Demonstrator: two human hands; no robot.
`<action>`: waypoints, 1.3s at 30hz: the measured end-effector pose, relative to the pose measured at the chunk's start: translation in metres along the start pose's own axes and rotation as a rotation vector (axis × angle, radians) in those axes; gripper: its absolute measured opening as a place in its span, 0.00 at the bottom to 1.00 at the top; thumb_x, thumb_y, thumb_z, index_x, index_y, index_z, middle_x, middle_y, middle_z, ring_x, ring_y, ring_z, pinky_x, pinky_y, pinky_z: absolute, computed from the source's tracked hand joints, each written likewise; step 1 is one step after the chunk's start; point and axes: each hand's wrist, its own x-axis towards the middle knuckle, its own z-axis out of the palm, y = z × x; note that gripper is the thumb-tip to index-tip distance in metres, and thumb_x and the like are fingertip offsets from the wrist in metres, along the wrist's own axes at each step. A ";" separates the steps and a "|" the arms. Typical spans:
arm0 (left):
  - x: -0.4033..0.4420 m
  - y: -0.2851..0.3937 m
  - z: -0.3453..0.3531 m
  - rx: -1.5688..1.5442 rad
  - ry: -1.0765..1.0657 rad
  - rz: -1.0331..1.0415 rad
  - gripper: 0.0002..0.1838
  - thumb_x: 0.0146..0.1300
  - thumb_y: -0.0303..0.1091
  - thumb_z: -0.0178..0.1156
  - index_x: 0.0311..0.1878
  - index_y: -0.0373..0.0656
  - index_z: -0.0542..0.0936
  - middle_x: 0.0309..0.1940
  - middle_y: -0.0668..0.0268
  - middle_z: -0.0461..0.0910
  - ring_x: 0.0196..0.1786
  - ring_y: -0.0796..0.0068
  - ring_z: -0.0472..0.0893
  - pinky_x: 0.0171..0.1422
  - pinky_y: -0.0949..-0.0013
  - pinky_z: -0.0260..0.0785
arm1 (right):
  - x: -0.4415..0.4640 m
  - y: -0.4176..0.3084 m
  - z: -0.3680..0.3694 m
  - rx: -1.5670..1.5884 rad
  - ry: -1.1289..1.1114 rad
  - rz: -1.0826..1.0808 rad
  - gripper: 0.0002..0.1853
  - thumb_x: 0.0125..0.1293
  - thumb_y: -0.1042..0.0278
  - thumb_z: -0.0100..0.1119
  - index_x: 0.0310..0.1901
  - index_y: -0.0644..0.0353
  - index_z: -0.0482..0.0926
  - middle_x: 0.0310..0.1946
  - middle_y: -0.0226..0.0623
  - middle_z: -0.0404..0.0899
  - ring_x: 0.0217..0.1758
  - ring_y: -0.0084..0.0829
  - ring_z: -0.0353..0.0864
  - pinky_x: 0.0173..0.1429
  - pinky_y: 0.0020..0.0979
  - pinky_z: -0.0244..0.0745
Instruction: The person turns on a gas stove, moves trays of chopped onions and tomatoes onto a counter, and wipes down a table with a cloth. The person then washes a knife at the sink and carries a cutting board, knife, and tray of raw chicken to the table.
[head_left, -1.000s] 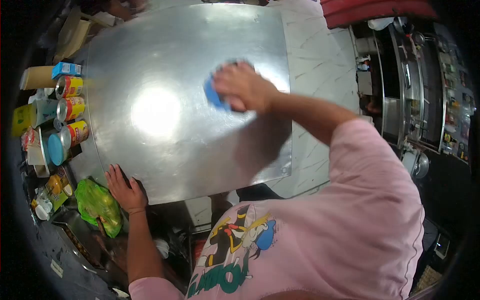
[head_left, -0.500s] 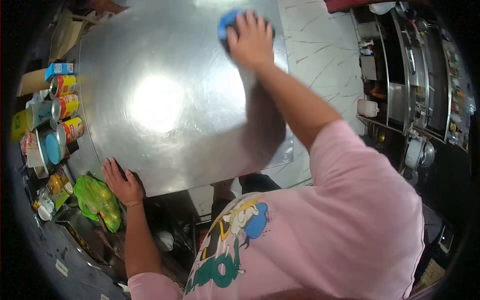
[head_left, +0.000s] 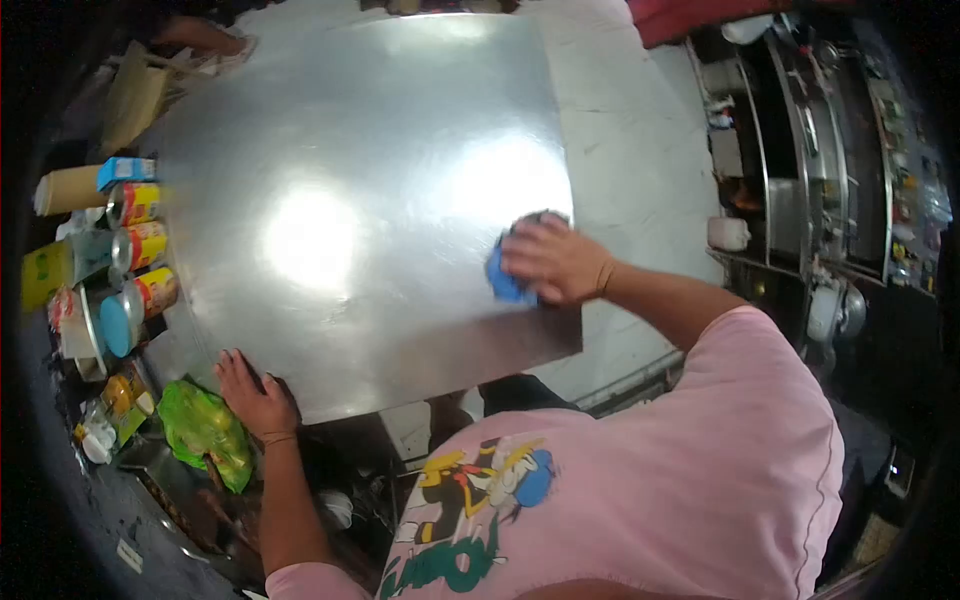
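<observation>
Under my right hand is a blue cloth with a dark part at its far side, pressed against the shiny metal tabletop near the right edge. The palm hides most of the cloth. My left hand lies flat with fingers stretched on the tabletop's near left corner and holds nothing. Close beside its wrist sits a bright green plastic bag with something yellowish inside.
Several cans with yellow and red labels line the table's left side, near a blue box and a blue lid. Metal shelving stands at the right, beyond pale floor tiles. Another person's arm shows at the far left.
My right hand has drawn the blue cloth from the far right part of the tabletop back toward me. The left hand stays at the near corner, and the view has shifted slightly.
</observation>
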 end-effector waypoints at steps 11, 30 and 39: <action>0.000 -0.004 -0.010 -0.052 -0.091 -0.120 0.37 0.61 0.43 0.58 0.75 0.43 0.70 0.79 0.52 0.65 0.82 0.42 0.57 0.84 0.38 0.45 | 0.196 0.207 -0.090 -0.168 0.713 0.848 0.29 0.76 0.50 0.50 0.76 0.48 0.68 0.79 0.37 0.63 0.83 0.45 0.58 0.82 0.53 0.52; -0.010 -0.011 -0.006 -0.008 -0.076 -0.101 0.36 0.65 0.44 0.56 0.76 0.44 0.70 0.80 0.56 0.62 0.83 0.45 0.55 0.84 0.39 0.45 | 0.036 -0.015 0.031 0.218 0.590 1.411 0.32 0.79 0.40 0.37 0.54 0.66 0.78 0.48 0.65 0.83 0.54 0.64 0.83 0.60 0.59 0.76; -0.019 -0.011 -0.009 -0.018 -0.049 -0.053 0.34 0.71 0.45 0.52 0.79 0.47 0.66 0.82 0.61 0.60 0.85 0.52 0.51 0.87 0.49 0.41 | -0.082 -0.188 0.076 0.343 0.181 1.489 0.32 0.79 0.40 0.38 0.48 0.66 0.81 0.44 0.58 0.86 0.51 0.58 0.85 0.57 0.53 0.78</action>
